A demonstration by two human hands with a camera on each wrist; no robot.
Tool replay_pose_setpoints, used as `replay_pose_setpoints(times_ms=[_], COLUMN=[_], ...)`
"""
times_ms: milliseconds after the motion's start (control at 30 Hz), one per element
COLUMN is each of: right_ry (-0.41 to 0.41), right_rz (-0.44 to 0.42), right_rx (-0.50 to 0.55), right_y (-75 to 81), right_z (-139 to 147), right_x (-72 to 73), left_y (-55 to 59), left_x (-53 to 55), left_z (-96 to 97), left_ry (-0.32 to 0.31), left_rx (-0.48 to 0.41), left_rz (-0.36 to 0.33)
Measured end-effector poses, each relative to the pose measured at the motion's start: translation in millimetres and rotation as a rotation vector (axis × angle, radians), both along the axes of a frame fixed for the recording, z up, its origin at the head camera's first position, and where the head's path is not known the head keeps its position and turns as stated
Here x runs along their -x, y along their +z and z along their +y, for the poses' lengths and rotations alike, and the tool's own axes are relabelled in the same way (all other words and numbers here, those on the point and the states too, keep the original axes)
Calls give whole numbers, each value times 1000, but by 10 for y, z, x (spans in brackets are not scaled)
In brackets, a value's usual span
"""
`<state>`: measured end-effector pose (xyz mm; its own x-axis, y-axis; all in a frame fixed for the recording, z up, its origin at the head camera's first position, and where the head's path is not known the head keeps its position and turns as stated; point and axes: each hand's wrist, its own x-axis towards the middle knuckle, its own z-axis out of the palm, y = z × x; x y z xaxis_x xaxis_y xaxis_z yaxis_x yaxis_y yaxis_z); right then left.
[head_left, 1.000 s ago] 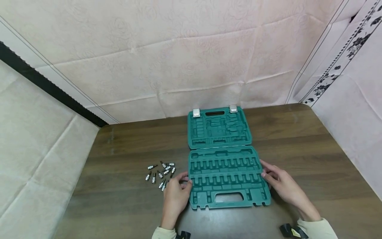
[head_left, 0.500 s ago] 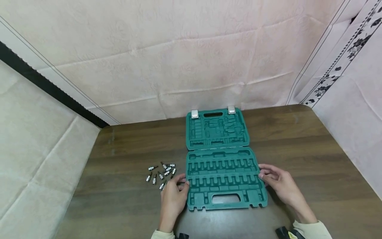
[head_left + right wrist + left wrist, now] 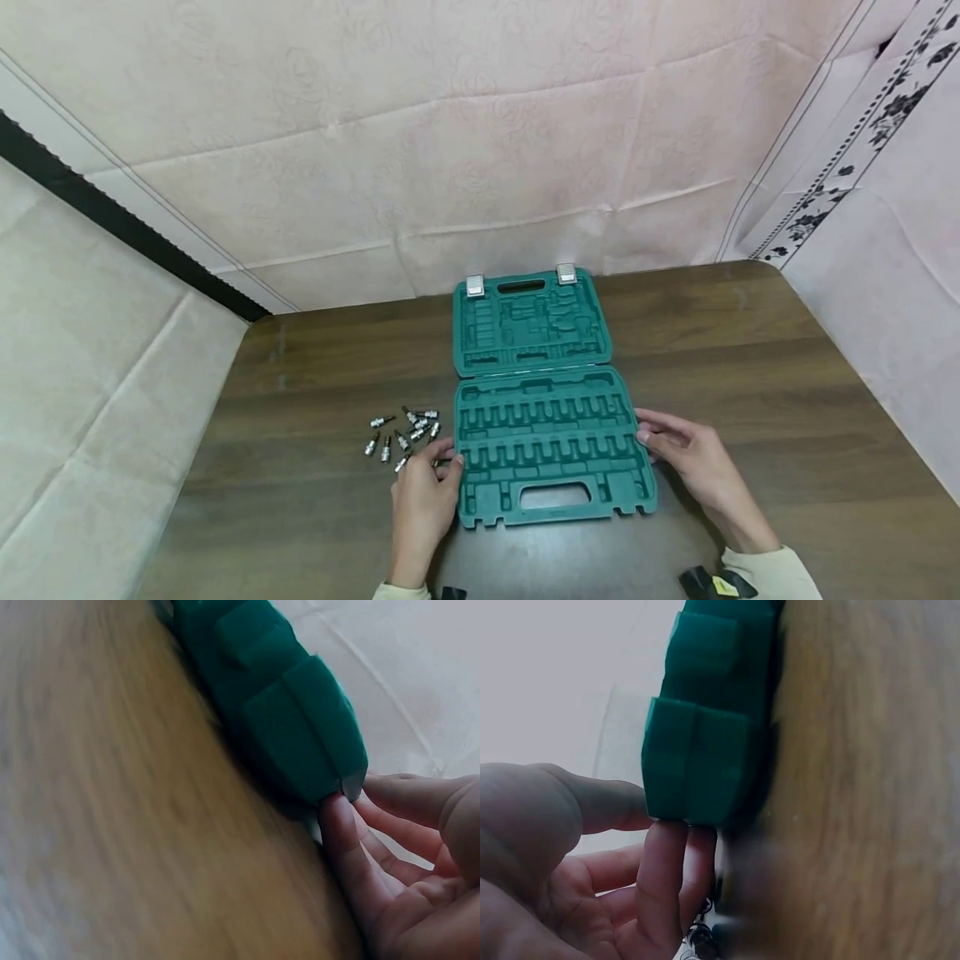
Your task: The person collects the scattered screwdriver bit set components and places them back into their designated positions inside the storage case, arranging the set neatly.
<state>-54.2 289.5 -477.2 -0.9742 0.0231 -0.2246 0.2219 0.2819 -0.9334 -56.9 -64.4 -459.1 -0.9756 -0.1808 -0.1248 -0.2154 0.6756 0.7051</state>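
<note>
A green plastic tool case (image 3: 550, 437) lies opened flat on the table, its lid (image 3: 532, 325) folded back toward the wall. Its moulded slots look bare. My left hand (image 3: 423, 504) grips the case's left side, thumb at the upper edge and fingers against the side, as the left wrist view shows. On the opposite side my right hand (image 3: 701, 467) holds the right edge between thumb and fingers. Just left of the case, beyond my left hand, several silver-and-black socket bits (image 3: 418, 433) lie scattered; the left hand partly hides some.
The wooden table (image 3: 315, 517) runs back to a cloth-covered wall (image 3: 450, 150). More pale cloth hangs at the left (image 3: 90, 400) and right (image 3: 885, 275) sides. Two metal latches (image 3: 566, 273) stick up from the lid's far edge, close to the wall.
The tool case has slid to the left across the table, with both hands moving along on its sides. It now sits closer to the socket bits, which stay in place.
</note>
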Motion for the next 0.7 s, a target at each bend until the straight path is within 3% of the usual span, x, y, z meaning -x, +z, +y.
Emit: replay_pose_setpoints(times_ms=[433, 700], right_ry=[32, 77], right_rz=[18, 27], right_rx=[95, 32], right_y=[-14, -36], right_z=[77, 104], right_x=[44, 37], left_y=[68, 73], left_x=[-23, -22], left_z=[83, 115], left_ry=[49, 63], left_rx=[77, 95], left_rz=[-30, -53])
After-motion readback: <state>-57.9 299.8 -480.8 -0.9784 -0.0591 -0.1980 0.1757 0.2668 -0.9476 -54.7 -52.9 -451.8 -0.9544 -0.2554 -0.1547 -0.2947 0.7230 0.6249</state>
